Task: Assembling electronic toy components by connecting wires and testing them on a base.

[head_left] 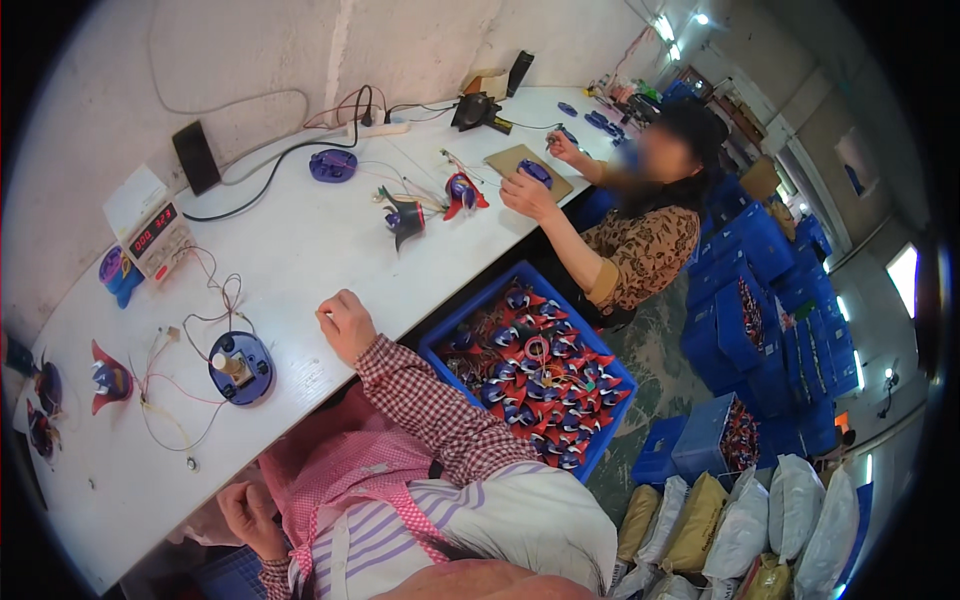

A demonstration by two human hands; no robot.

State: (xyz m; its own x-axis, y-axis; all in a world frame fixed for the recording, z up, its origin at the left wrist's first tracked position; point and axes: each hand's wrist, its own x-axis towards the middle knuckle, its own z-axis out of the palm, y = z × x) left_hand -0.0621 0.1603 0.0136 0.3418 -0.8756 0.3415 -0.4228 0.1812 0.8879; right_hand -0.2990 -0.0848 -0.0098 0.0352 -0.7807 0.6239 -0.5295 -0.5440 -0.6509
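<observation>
While my right hand (345,325) rests curled on the desk (300,250), fingers together and holding nothing, the blue disc (241,367) sits just left; my left hand (248,515) hangs below the near edge, loosely curled.

smooth matt white counter (290,260), glossy blue plastic round base (241,368), shiny plastic crate (600,335), soft checked cloth sleeve (430,405)
</observation>
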